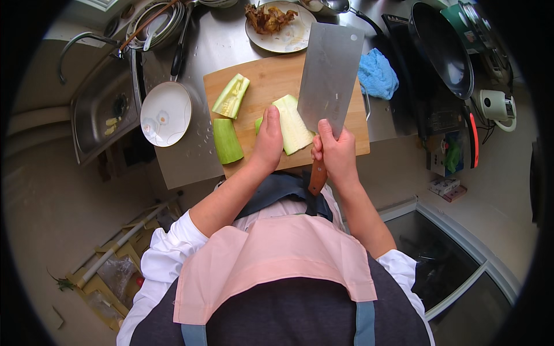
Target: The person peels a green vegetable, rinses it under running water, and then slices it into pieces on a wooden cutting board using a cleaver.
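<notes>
My right hand [339, 149] grips the wooden handle of a broad Chinese cleaver [331, 73]. Its blade is raised over the right part of a wooden cutting board [268, 69]. My left hand [269, 140], thumb uppermost, holds a cut piece of zucchini [294, 125] with its pale flesh showing. A bit of green skin [258, 124] peeks out left of that hand, whose fingers are mostly hidden. Along the board's left side lie a hollowed-looking zucchini piece [231, 96], seeds upward, and another zucchini piece [227, 141] with its green skin upward.
A white plate [166, 114] lies left of the board, near the steel sink [104, 112]. Behind the board stands a plate [257, 41] of brown cooked food. To the right are a blue cloth [378, 74], a black wok [441, 52] and a white kettle [497, 108].
</notes>
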`<control>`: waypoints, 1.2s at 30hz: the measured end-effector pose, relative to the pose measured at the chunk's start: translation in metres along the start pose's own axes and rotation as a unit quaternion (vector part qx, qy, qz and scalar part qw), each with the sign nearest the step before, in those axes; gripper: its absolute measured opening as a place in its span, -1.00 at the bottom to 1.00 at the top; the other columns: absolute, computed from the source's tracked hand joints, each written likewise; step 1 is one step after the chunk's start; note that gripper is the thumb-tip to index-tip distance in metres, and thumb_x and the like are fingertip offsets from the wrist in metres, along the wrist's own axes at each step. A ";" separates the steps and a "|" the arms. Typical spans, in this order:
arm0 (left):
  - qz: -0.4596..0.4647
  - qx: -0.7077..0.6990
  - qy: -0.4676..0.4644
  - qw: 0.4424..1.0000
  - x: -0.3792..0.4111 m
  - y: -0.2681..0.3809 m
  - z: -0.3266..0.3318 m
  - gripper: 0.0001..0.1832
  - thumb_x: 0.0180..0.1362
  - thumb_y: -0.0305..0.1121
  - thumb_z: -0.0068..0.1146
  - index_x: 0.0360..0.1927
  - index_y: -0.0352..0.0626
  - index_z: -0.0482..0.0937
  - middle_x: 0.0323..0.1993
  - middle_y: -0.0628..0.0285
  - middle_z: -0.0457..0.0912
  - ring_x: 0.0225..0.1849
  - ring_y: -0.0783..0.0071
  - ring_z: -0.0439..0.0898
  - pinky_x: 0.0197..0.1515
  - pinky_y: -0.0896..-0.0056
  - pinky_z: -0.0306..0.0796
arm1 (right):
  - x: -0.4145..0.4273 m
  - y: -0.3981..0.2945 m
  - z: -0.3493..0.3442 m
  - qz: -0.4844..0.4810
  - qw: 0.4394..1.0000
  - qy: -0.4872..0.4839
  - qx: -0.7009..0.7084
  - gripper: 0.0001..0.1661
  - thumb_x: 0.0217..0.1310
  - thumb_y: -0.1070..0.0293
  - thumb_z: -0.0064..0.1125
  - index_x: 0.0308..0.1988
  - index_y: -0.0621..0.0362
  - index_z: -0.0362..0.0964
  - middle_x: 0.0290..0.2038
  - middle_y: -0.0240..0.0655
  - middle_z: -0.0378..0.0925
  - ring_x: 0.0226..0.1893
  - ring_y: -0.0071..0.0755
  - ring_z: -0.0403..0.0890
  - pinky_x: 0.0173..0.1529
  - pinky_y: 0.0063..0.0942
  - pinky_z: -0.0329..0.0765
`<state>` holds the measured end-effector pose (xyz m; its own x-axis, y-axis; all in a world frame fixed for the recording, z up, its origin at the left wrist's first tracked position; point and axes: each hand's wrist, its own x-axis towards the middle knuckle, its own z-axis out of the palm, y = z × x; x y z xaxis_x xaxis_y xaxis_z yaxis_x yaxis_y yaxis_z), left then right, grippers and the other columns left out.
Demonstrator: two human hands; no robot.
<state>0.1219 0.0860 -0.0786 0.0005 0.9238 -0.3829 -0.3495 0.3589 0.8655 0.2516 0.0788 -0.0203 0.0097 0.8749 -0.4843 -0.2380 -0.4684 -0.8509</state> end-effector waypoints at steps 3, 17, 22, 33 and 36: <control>-0.032 -0.060 -0.013 0.998 0.000 -0.001 -0.002 -0.49 0.28 -0.04 -0.52 -0.03 -0.26 0.32 -0.15 0.19 0.45 -0.14 0.48 0.43 -0.02 0.44 0.29 | 0.001 0.002 -0.001 0.003 1.000 -0.008 -0.006 -0.70 0.22 0.29 -0.11 -0.55 0.19 0.20 -0.76 -0.44 0.24 -0.79 -0.65 0.24 -0.70 -0.62 0.22; -0.363 -0.163 -0.160 0.903 0.006 0.048 -0.021 -0.26 0.17 0.22 -0.59 0.13 -0.22 0.20 0.01 -0.01 0.36 0.06 0.12 0.35 0.04 0.11 0.29 | 0.006 -0.020 -0.017 0.052 0.970 -0.127 -0.200 -0.73 0.17 0.31 -0.08 -0.49 0.29 0.31 -0.72 -0.36 0.35 -0.74 -0.60 0.32 -0.62 -0.58 0.30; -0.500 -0.168 -0.339 0.779 0.016 0.043 -0.038 -0.37 0.20 0.02 -0.41 0.12 -0.33 0.18 -0.02 -0.29 0.33 -0.06 -0.30 0.39 -0.17 -0.12 0.43 | -0.007 -0.017 -0.007 -0.069 0.925 -0.183 -0.327 -0.79 0.10 0.37 -0.02 -0.32 0.31 0.41 -0.60 -0.16 0.48 -0.63 -0.50 0.44 -0.49 -0.48 0.38; -0.479 -0.275 -0.355 0.754 0.005 0.008 -0.056 -0.47 0.15 -0.12 -0.24 0.08 -0.31 0.23 0.00 -0.13 0.35 0.00 -0.05 0.39 -0.18 -0.14 0.43 | -0.006 -0.036 -0.018 0.059 0.948 -0.210 -0.230 -0.77 0.11 0.33 0.01 -0.42 0.32 0.41 -0.70 -0.43 0.35 -0.68 -0.65 0.28 -0.59 -0.60 0.23; -0.442 -0.293 -0.339 0.777 0.002 0.012 -0.066 -0.42 0.00 -0.18 -0.15 0.12 -0.24 0.21 0.05 -0.10 0.32 0.09 -0.05 0.31 -0.09 -0.16 0.34 | -0.002 -0.039 -0.022 0.021 0.976 -0.132 -0.170 -0.73 0.15 0.30 -0.01 -0.55 0.23 0.33 -0.73 -0.48 0.28 -0.74 -0.71 0.22 -0.66 -0.65 0.16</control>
<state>0.0555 0.0834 -0.0899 0.9069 0.2805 -0.3145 -0.2990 0.9542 -0.0113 0.2819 0.0925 0.0099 -0.2537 0.8343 -0.4894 0.1046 -0.4793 -0.8714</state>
